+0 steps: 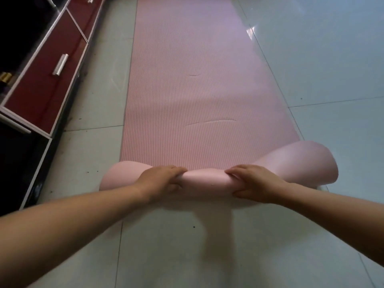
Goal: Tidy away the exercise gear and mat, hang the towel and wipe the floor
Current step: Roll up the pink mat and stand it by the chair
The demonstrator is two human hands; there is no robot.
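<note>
A pink ribbed exercise mat (197, 84) lies flat on the tiled floor and stretches away from me. Its near end is curled over into a loose roll (205, 180) with a smooth pale underside. My left hand (160, 181) grips the roll left of its middle, fingers on top and thumb under. My right hand (253, 183) grips it right of the middle in the same way. The roll is squeezed narrow between my hands and flares wide at both ends.
A low cabinet with dark red drawer fronts (45, 80) and silver handles (60, 64) runs along the left side of the mat. Pale glossy floor tiles (332, 69) lie to the right and in front of me.
</note>
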